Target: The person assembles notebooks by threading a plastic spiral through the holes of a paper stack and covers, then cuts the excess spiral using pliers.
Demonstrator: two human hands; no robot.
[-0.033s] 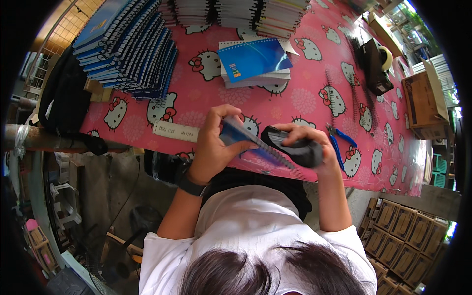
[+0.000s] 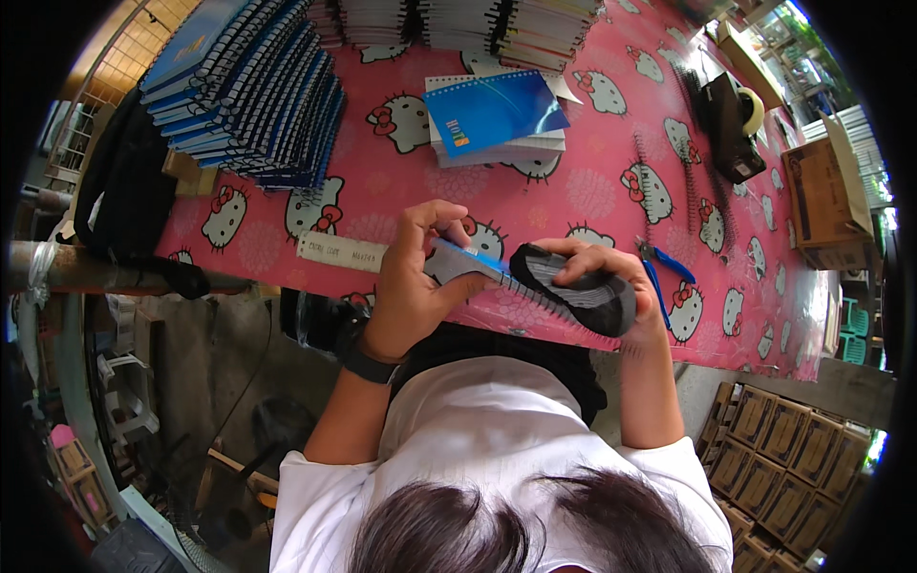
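My left hand (image 2: 427, 260) is closed around a small blue spiral notebook (image 2: 488, 262), held tilted nearly edge-on with its dark wire coil toward the lower right. In my right hand (image 2: 611, 274) is a black, rounded oblong object (image 2: 585, 298) with a greyish striped face; its kind does not show. It lies against or just over the coil; I cannot tell whether they touch. A blue-handled pair of cutting pliers (image 2: 659, 272) lies on the table right of my right hand. A pale labelled strip (image 2: 340, 253) lies left of my left hand.
A tall stack of blue spiral notebooks (image 2: 253, 105) stands at the left. Ahead is a pile of unbound blue-covered pages (image 2: 497, 115), with more stacks (image 2: 458, 24) behind. Loose wire coils (image 2: 686, 162), a black tape dispenser (image 2: 731, 129) and a cardboard box (image 2: 826, 196) are on the right.
The notebook's coil and the black object have come closer together, and the object has turned so its striped face shows. My left hand has barely moved.
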